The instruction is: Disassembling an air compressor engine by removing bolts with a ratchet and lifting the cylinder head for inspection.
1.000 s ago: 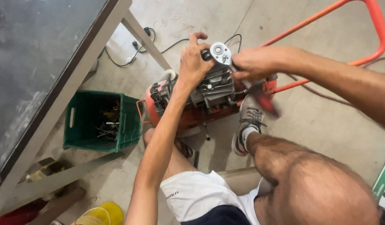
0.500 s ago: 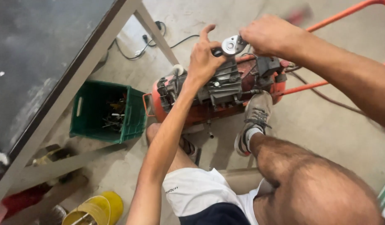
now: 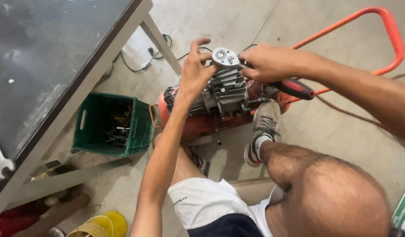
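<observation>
A small red air compressor (image 3: 198,123) lies on the concrete floor, its grey finned motor head (image 3: 226,90) facing up. My right hand (image 3: 266,61) grips a ratchet wrench (image 3: 226,57) with a red and black handle (image 3: 294,87); the round ratchet head sits above the finned head. My left hand (image 3: 194,74) rests on the motor, fingers touching the ratchet head. My right foot in a grey shoe (image 3: 264,127) presses against the compressor.
A green plastic crate (image 3: 112,127) of tools stands left of the compressor. A dark-topped table (image 3: 57,57) with a grey leg fills the upper left; a wrench (image 3: 0,160) lies at its edge. An orange tubular handle (image 3: 386,26) arcs at right. Yellow containers (image 3: 101,224) sit bottom left.
The ratchet has swung so its handle now points right and down. Both hands stay on the compressor's motor head; the view shifted slightly.
</observation>
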